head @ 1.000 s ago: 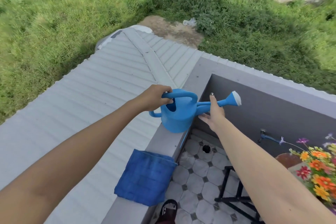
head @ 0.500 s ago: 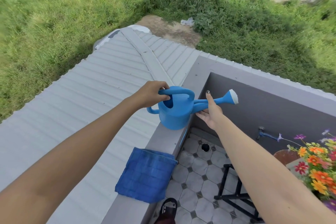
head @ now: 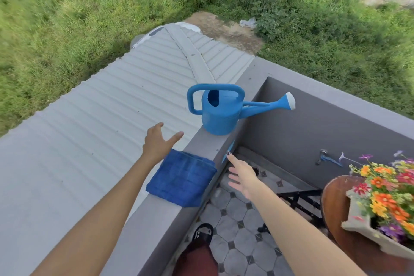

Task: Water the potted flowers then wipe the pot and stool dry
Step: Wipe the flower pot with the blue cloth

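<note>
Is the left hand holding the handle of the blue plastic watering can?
No. The left hand is open in the air above the folded blue cloth, apart from the blue plastic watering can standing on the grey ledge.

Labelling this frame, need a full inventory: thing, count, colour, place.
watering can: 1, blue, upright on ledge
cloth: 1, blue, folded on ledge, nearer the person
ledge: 1, grey, parapet top
flowers: 1 bunch, mixed colours, in pot
pot: 1, pale grey, on stool
stool: 1, brown top, right
tap: 1, on wall
roof: 1, pale grey, left
left hand: 1, open, empty
right hand: 1, open, empty
</note>
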